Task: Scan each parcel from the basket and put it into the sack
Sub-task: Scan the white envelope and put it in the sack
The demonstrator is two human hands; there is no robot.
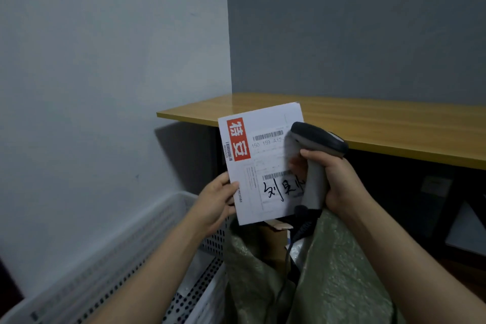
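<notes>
I have the parcel up in front of me, held upright over the mouth of the sack and just this side of the wooden surface. It is flat and white, tilted a little, with its printed face toward me: a red block with white characters at the upper left, barcodes, and black handwriting across the lower label.

My left hand pinches the parcel's lower left edge. The thumb lies on the front face, and the other fingers are hidden behind it. My right hand is wrapped round the grey handle of the scanner, fingers clenched on the grip. The scanner's dark head points left across the parcel's right side and covers part of the label. I cannot tell whether it touches the parcel or hangs just in front of it. A dark cable drops from the base of the handle into the sack.

The sack is green woven stuff, open below the parcel, and my right forearm lies over its near side. Inside the opening I can see brown cardboard.

The basket, white with perforated walls, stands right beside the sack on its left, along the pale wall. My left forearm crosses over it. I cannot make out from here what it holds.
</notes>
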